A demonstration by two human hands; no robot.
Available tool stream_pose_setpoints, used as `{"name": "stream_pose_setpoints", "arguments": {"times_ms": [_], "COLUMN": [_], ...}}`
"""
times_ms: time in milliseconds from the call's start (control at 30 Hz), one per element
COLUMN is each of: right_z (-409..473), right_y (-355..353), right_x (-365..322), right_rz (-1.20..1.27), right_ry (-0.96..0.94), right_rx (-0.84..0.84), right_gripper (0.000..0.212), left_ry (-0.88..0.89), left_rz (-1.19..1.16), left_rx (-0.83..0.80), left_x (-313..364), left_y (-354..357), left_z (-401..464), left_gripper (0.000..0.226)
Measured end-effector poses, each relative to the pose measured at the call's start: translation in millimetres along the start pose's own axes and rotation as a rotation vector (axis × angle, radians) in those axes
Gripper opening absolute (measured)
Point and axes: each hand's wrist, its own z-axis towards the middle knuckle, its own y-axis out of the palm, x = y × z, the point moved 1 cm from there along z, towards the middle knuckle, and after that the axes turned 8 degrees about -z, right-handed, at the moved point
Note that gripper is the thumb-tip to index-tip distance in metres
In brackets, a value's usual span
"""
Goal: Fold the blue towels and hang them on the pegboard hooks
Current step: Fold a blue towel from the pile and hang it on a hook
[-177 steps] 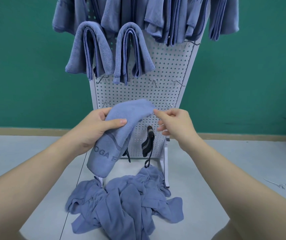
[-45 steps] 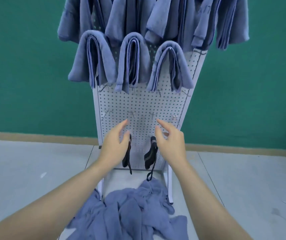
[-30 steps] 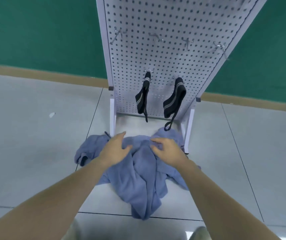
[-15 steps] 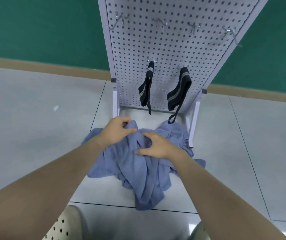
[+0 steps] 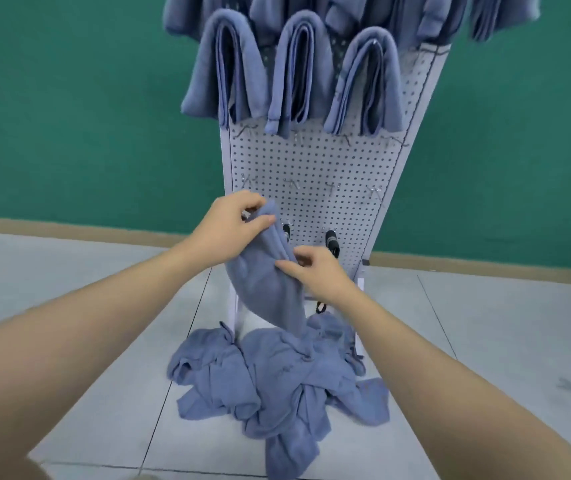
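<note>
One blue towel (image 5: 270, 285) lifted off the pile (image 5: 277, 379)

My left hand (image 5: 228, 226) pinches its top edge before the pegboard (image 5: 315, 168); my right hand (image 5: 315, 268) pinches its side, its tail trailing onto the heap.

Towel lifted from the pile

My left hand (image 5: 229, 226) and right hand (image 5: 315, 268) were down on the pile (image 5: 277, 379); now they hold one towel (image 5: 270, 282) raised before the pegboard (image 5: 315, 168), my view tilted up.

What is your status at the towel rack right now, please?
Left hand and right hand both gripping one towel, lifted off the pile. Not folded yet. Nothing blocking the pegboard.
</note>
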Motion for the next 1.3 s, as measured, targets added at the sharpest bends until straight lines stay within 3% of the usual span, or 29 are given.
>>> {"name": "stream_pose_setpoints", "arguments": {"times_ms": [67,233,333,467,533,600,667,733,900,1067,1233,1300], "right_z": [-2.5,-26.8,-43.0,-53.0,-53.4,-53.8,-53.9,-53.0,-49.9,-44.3,-38.5,-37.4], "right_y": [-29.4,-90.5,-98.6,-74.2,-68.4,-68.9,-70.5,-72.6,-99.2,-121.8,-132.0,-134.5], "right_x": [-26.9,-72.3,-87.0,-77.6,-70.3,-65.8,-66.1,-67.1,-66.4,-53.4,-38.6,-43.1], "right_rz": [-0.108,-0.330,-0.267,-0.173,-0.193,-0.179,-0.212,-0.315,-0.644,-0.732,-0.596,-0.510], "right_ry": [-0.033,-0.018,-0.046,-0.019,-0.019,-0.043,-0.070,-0.118,-0.127,-0.051,-0.111,-0.151], "right_rx": [0.044,0.077,0.097,0.029,-0.016,-0.043,-0.018,0.015,0.083,0.192,0.329,0.384], "right_gripper": [0.041,0.025,0.017,0.052,0.058,0.045,0.012,0.041,0.053,0.052,0.043,0.044], "left_ry": [0.028,0.016,0.036,0.056,0.033,0.000,-0.043,-0.100,-0.137,-0.238,-0.358,-0.384], "left_rz": [0.020,-0.080,-0.174,-0.242,-0.308,-0.369,-0.421,-0.458,-0.413,-0.412,-0.277,-0.087], "left_rx": [0.015,0.073,0.064,-0.071,-0.120,-0.147,-0.178,-0.200,-0.077,-0.028,-0.001,0.012], "left_x": [22.8,42.8,57.1,75.0,81.4,83.9,82.2,79.4,59.5,30.6,0.6,-12.0], "left_y": [-19.7,-52.2,-49.7,-34.3,-30.3,-26.9,-24.2,-21.7,-14.1,-16.3,-21.0,-20.1], "left_z": [3.1,3.1,-7.3,-15.8,-16.7,-16.6,-15.3,-14.1,-6.5,-1.7,5.7,7.4], "left_gripper": [0.030,0.021,0.015,0.014,0.014,0.016,0.017,0.023,0.019,0.022,0.019,0.019]}}
